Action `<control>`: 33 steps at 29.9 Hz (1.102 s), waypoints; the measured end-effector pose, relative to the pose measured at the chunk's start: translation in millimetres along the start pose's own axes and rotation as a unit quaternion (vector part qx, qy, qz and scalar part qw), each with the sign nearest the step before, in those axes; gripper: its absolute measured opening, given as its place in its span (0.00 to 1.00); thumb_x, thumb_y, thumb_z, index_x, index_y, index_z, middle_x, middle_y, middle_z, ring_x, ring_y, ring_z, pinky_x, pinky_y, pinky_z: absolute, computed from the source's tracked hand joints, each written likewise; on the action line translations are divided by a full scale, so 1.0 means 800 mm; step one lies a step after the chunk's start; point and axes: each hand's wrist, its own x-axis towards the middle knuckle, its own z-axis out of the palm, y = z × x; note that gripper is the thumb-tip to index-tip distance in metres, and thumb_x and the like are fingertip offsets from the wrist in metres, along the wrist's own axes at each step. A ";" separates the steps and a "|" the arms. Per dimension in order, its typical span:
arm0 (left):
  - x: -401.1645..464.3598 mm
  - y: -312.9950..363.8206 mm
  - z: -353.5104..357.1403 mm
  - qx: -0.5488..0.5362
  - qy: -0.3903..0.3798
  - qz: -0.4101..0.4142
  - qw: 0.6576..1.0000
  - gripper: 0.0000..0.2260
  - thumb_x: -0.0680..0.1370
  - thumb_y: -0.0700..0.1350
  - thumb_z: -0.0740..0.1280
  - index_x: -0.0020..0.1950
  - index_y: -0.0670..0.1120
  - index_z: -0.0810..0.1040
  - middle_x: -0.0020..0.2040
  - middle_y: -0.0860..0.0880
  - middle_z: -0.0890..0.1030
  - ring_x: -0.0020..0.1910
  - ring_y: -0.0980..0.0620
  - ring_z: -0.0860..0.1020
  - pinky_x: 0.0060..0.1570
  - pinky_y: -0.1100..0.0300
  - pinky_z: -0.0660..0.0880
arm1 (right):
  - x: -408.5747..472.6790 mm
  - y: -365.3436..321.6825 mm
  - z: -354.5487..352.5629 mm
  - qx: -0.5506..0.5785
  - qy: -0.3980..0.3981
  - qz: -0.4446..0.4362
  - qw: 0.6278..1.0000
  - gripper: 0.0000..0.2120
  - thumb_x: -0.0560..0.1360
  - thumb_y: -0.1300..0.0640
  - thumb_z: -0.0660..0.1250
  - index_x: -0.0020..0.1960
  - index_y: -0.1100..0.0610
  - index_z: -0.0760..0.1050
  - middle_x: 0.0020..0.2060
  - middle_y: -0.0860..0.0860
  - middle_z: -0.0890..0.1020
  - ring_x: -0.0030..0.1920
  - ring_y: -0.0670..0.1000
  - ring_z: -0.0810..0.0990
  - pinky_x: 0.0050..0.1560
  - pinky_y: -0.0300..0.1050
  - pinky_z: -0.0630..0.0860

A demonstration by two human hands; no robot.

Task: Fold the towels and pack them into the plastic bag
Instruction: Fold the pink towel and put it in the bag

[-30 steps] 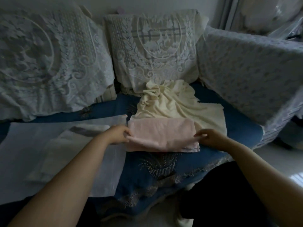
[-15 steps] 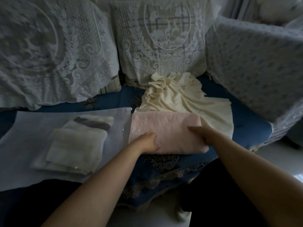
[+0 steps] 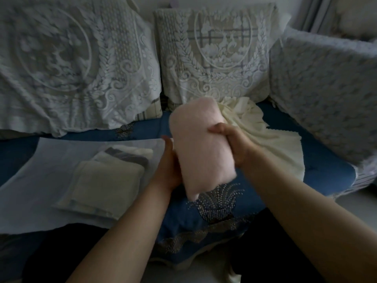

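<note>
Plastic bag [image 3: 51, 160] holds 2 folded towels [image 3: 106, 178].

Both forearms are bare from the elbow down, with no sleeves in sight. The left hand [image 3: 168, 166] and the right hand [image 3: 234, 144] wear no gloves, and no rings, watch or bracelet show. Dark clothing covers the lap at the bottom of the view.

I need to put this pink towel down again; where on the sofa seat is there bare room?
Blue seat is bare right of the cream towel, and in front near the beaded motif. Left is crowded: plastic bag with folded towels.
</note>
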 end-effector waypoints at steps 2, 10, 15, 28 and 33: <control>-0.017 -0.009 -0.009 -0.123 -0.036 0.044 0.991 0.40 0.68 0.73 0.60 0.71 0.48 0.68 0.69 0.37 0.71 0.68 0.35 0.69 0.67 0.35 0.62 | 0.012 0.008 0.021 -0.041 -0.002 0.022 0.999 0.24 0.71 0.54 0.64 0.64 0.64 0.72 0.54 0.61 0.81 0.56 0.61 0.79 0.58 0.58 0.76; -0.034 -0.006 -0.028 -0.003 0.073 0.112 0.991 0.24 0.79 0.58 0.57 0.67 0.43 0.72 0.51 0.46 0.81 0.49 0.48 0.81 0.49 0.51 0.77 | 0.003 0.026 0.024 -0.325 0.204 -0.056 0.922 0.15 0.69 0.47 0.71 0.54 0.49 0.74 0.49 0.51 0.82 0.51 0.53 0.81 0.56 0.55 0.78; -0.035 0.004 -0.034 0.012 -0.011 0.052 0.998 0.18 0.76 0.47 0.62 0.64 0.42 0.75 0.56 0.40 0.81 0.54 0.39 0.79 0.53 0.44 0.76 | -0.006 0.048 -0.001 -0.259 0.240 -0.040 0.935 0.25 0.69 0.43 0.72 0.59 0.55 0.73 0.52 0.54 0.82 0.52 0.56 0.81 0.57 0.58 0.78; -0.050 0.007 -0.084 0.833 0.266 0.184 0.449 0.31 0.74 0.58 0.65 0.73 0.50 0.60 0.69 0.47 0.63 0.65 0.43 0.64 0.59 0.51 0.67 | -0.016 0.104 -0.015 -0.115 0.276 -0.082 0.951 0.15 0.75 0.51 0.67 0.60 0.52 0.71 0.52 0.55 0.82 0.49 0.53 0.82 0.46 0.50 0.80; -0.047 -0.003 -0.089 0.858 0.262 0.123 0.425 0.32 0.74 0.50 0.64 0.74 0.46 0.55 0.66 0.44 0.62 0.61 0.42 0.66 0.53 0.53 0.68 | 0.016 0.140 0.005 -0.398 0.360 -0.108 0.837 0.21 0.75 0.47 0.63 0.64 0.56 0.69 0.56 0.57 0.77 0.51 0.58 0.78 0.44 0.46 0.70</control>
